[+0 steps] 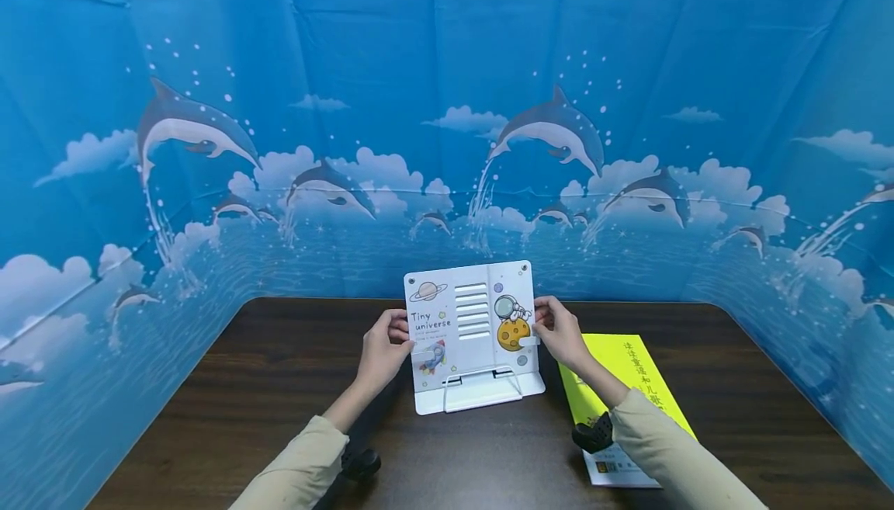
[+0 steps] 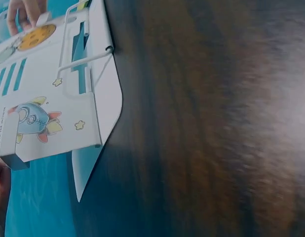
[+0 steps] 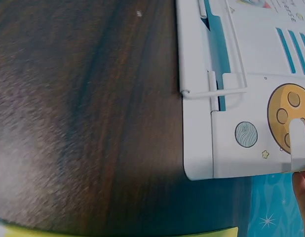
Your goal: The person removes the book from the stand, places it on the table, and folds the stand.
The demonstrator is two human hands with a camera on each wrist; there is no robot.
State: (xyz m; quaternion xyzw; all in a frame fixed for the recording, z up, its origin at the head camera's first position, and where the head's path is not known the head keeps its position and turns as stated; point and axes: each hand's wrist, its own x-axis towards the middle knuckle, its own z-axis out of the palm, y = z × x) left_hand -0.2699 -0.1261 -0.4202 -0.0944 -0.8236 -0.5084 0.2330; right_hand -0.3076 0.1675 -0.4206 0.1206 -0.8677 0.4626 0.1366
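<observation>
Bookstand (image 1: 482, 352), white and slotted, with a cute cartoon astronaut (image 1: 515, 308) and rocket (image 1: 434, 356). Sits kinda tilted on the dark woodgrain table (image 1: 279, 386), pinched at opposite edges by left hand (image 1: 380, 351) and right hand (image 1: 563, 334). Yellow book (image 1: 639, 374) off to the right, blue dolphin backdrop (image 1: 419, 52) behind.

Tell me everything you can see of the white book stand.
The white book stand looks like painted metal. Its panel, printed with "Tiny universe", a ringed planet, a rocket and an astronaut above an orange moon, has slots and a clip at each side. A wire bracket crosses the bottom ledge. It appears to rest on the table, panel raised; the left hand and right hand grip its sides.
</observation>
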